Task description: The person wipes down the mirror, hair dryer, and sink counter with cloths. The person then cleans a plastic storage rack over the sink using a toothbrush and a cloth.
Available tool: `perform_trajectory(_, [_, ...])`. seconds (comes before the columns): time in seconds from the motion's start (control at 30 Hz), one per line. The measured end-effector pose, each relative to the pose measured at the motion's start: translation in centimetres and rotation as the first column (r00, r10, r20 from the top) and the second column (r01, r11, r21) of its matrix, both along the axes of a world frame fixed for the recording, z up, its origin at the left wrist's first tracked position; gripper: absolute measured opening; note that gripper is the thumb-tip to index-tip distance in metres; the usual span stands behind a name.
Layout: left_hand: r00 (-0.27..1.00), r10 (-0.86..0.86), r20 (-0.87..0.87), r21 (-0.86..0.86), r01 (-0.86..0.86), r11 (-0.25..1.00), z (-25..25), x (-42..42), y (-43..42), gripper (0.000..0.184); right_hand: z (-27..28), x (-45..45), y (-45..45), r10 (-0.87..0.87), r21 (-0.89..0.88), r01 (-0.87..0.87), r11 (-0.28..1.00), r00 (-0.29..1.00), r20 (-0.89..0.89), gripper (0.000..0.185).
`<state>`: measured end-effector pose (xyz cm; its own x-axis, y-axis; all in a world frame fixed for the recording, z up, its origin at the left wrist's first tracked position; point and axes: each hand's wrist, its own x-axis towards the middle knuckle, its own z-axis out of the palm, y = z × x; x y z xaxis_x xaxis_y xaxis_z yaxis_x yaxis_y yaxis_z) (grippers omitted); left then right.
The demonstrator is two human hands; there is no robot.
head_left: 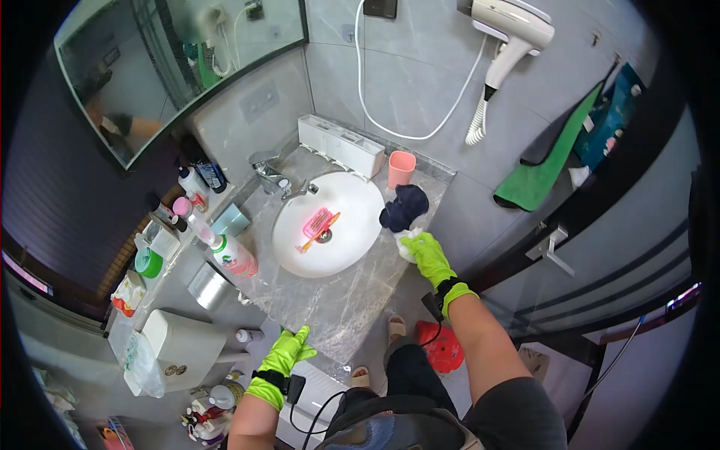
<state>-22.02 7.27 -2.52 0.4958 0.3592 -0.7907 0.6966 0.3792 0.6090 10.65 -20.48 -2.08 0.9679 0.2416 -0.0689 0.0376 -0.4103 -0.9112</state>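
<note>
As right hand (429,259) clutches white cloth (407,246), pink cup (400,169) stands close by

While a person in lime-green gloves leans over a marble counter (330,319), the white cloth lies bunched at its right edge, just beside a dark cloth (406,206). From where I stand, the right hand's fingers look closed over the white cloth, pressing it together, though the glove covers much of the hold. The left hand (289,354) is at the near left edge, fingers spread and holding nothing; whether it bears weight on the stone I cannot tell.

Trouble, if it comes, would likely start on the right: a sweep toward the far side could shove the dark cloth into the pink cup and tip it, and a pull outward could drag cloth over the edge. On the left, a careless sleeve or cable could topple the pump bottle (236,256), which stands near the rim of the counter.

Counted across the scene: two gloved hands, two cloths, one pink cup and one pump bottle; one white basin (367,195), with one pink dish (317,222) and one orange brush (309,245) lying near its drain; one faucet (268,172) and one long white box (341,145) behind it; one hair dryer (517,31) on the far wall; and two sandals on the floor below.
</note>
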Motion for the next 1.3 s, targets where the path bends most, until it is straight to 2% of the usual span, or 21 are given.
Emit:
perform_trajectory(0.17, [0.995, -0.044, -0.092, 0.033, 0.047, 0.998, 0.9, -0.3, 0.5, 0.059, -1.4, 9.7, -1.3, -0.036, 0.319, 0.086, 0.944, 0.986, -0.16, 0.026])
perform_trajectory(0.2, [0.989, -0.071, -0.129, 0.024, 0.074, 0.997, 0.6, -0.7, 1.0, 0.06, -1.8, 11.6, -1.7, -0.042, 0.207, 0.055, 0.977, 0.997, -0.065, 0.021])
perform_trajectory(0.23, [0.982, -0.099, -0.162, 0.016, 0.102, 0.995, 0.4, -0.7, 1.1, 0.06, -2.2, 13.3, -2.0, -0.016, 0.273, 0.039, 0.961, 0.996, -0.085, 0.021])
perform_trajectory(0.3, [0.986, 0.032, -0.165, 0.054, -0.023, 0.998, 1.7, -0.4, 0.1, 0.051, -3.1, 16.6, -2.8, 0.034, 0.398, 0.019, 0.917, 0.992, -0.125, 0.023])
perform_trajectory(0.33, [0.988, 0.07, -0.134, 0.039, -0.066, 0.997, 2.2, -0.3, -0.2, 0.051, -3.1, 18.0, -4.2, 0.21, -0.077, -0.196, 0.978, 0.894, 0.396, 0.02])
perform_trajectory(0.43, [0.988, 0.096, -0.12, 0.033, -0.092, 0.995, 2.2, -0.3, 0.0, 0.05, -2.2, 22.3, -5.9, 0.442, -0.315, -0.323, 0.893, 0.766, 0.466, 0.029])
perform_trajectory(0.47, [0.987, 0.091, -0.13, 0.037, -0.087, 0.996, 2.1, -0.5, 0.1, 0.05, -1.2, 22.0, -5.7, 0.456, -0.412, -0.282, 0.867, 0.782, 0.424, 0.04])
perform_trajectory(0.57, [0.981, 0.175, -0.08, -0.009, -0.177, 0.984, 1.5, -1.0, -0.3, 0.061, 1.1, 21.2, -4.3, 0.507, -0.462, -0.286, 0.839, 0.718, 0.477, 0.044])
perform_trajectory(0.63, [0.965, 0.205, -0.164, 0.048, -0.2, 0.979, 2.5, -0.7, -1.3, 0.058, 4.8, 19.8, -3.3, 0.628, -0.552, -0.386, 0.74, 0.691, 0.359, 0.046])
perform_trajectory(0.67, [0.96, 0.21, -0.185, 0.064, -0.201, 0.977, 2.2, -0.8, -1.6, 0.057, 5.5, 20.1, -3.1, 0.662, -0.561, -0.41, 0.719, 0.649, 0.375, 0.045])
perform_trajectory(0.7, [0.955, 0.215, -0.205, 0.079, -0.203, 0.976, 2.7, -0.5, -1.8, 0.056, 6.6, 20.3, -2.9, 0.664, -0.545, -0.434, 0.717, 0.663, 0.345, 0.04])
perform_trajectory(0.77, [0.952, 0.232, -0.201, 0.076, -0.221, 0.972, 3.5, 0.1, -2.6, 0.053, 8.3, 20.7, -2.1, 0.544, -0.382, -0.428, 0.819, 0.789, 0.284, 0.036])
perform_trajectory(0.83, [0.95, 0.254, -0.183, 0.068, -0.246, 0.967, 3.7, 0.3, -2.9, 0.052, 11.1, 20.4, -0.7, 0.434, -0.259, -0.393, 0.883, 0.892, 0.127, 0.035])
perform_trajectory(0.87, [0.953, 0.26, -0.155, 0.058, -0.254, 0.965, 3.4, 0.0, -3.0, 0.052, 10.7, 21.1, -0.3, 0.451, -0.208, -0.421, 0.883, 0.885, 0.119, 0.04])
perform_trajectory(0.97, [0.969, 0.237, -0.069, 0.021, -0.236, 0.972, 2.0, -0.6, -2.7, 0.05, 9.9, 20.7, 1.5, 0.538, -0.32, -0.433, 0.843, 0.68, 0.497, 0.05])
perform_trajectory(1.0, [0.979, 0.192, -0.074, 0.05, -0.189, 0.981, 1.8, -0.6, -2.5, 0.056, 11.3, 19.6, 2.4, 0.555, -0.463, -0.321, 0.826, 0.609, 0.567, 0.062])
perform_trajectory(1.1, [0.994, 0.053, -0.097, 0.222, -0.031, 0.974, 1.3, -0.7, -1.7, 0.073, 8.4, 20.6, 3.6, 0.549, -0.386, -0.394, 0.834, 0.668, 0.502, 0.072])
perform_trajectory(1.17, [0.985, -0.058, -0.16, 0.415, 0.121, 0.902, 0.9, -0.9, -0.8, 0.087, 7.0, 21.6, 4.0, 0.565, -0.344, -0.452, 0.823, 0.714, 0.413, 0.054])
perform_trajectory(1.2, [0.974, 0.016, -0.227, 0.494, 0.101, 0.864, 2.8, 0.4, -1.0, 0.101, 6.6, 22.0, 4.3, 0.576, -0.319, -0.483, 0.816, 0.732, 0.365, 0.046])
perform_trajectory(1.23, [0.975, 0.041, -0.218, 0.636, 0.11, 0.764, 3.9, 1.3, -1.5, 0.099, 6.5, 22.0, 4.8, 0.585, -0.293, -0.509, 0.809, 0.747, 0.317, 0.038])
perform_trajectory(1.3, [0.979, 0.083, -0.186, 0.862, 0.122, 0.492, 5.6, 3.2, -1.8, 0.096, 8.2, 20.5, 6.1, 0.579, -0.241, -0.535, 0.809, 0.661, 0.476, 0.035])
